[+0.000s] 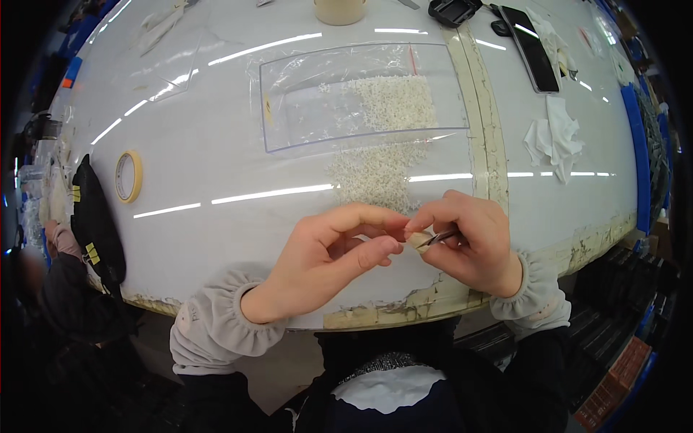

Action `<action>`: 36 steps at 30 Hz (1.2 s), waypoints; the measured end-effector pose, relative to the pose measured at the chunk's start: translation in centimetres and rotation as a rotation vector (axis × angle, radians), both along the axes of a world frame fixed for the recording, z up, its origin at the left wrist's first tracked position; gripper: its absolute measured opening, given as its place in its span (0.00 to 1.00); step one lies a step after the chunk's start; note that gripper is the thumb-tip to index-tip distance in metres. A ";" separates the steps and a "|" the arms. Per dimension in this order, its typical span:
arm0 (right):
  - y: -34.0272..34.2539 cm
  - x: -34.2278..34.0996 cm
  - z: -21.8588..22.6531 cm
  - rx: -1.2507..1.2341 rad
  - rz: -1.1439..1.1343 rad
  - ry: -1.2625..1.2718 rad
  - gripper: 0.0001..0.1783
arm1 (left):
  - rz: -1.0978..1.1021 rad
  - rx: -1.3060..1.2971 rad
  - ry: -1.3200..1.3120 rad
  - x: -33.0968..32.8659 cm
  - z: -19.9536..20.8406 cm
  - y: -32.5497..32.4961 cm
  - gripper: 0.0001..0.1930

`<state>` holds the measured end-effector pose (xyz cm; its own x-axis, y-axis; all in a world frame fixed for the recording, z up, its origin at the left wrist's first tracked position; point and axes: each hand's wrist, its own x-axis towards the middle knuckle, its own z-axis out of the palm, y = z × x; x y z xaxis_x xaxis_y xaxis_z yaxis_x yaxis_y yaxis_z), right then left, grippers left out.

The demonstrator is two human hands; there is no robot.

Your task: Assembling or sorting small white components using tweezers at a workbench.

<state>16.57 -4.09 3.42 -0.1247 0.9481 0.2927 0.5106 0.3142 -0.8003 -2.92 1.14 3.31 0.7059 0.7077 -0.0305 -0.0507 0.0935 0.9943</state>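
Note:
Above the near edge of the table, my two hands meet fingertip to fingertip. My right hand (473,242) is closed on a pair of dark metal tweezers (445,235), its tip partly hidden by the fingers. A beige wrap (419,241) shows at the fingertips of that hand. My left hand (332,249) has bent fingers, drawn together toward the right fingertips; anything tiny between them is too small to make out. Just beyond the hands lies a loose spread of small white pieces (375,173). More of them fill the right part of a shallow clear tray (317,144).
A tape roll (128,177) and a black bag (94,220) lie at the left. To the right are a phone (533,54) and crumpled white tissue (554,141). A beige tub (339,11) stands at the back. Another person's hand (65,238) shows far left.

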 end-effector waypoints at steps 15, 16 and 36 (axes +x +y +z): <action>-0.1 -0.2 -2.1 0.127 -0.065 -0.061 0.18 | -0.108 -0.663 -0.104 -0.3 -2.2 1.1 0.06; 0.0 -0.2 -2.1 0.121 -0.089 -0.082 0.18 | -0.091 -0.650 -0.088 -0.2 -2.2 1.1 0.06; -0.9 -0.2 -1.7 0.152 -0.030 -0.155 0.12 | -0.055 -0.971 -0.297 -0.3 -3.6 0.2 0.06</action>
<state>16.34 -4.99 1.74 -0.1517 0.8985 0.4119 0.6351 0.4079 -0.6560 -3.23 1.37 -0.31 0.8092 0.4368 -0.3930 -0.2549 0.8636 0.4349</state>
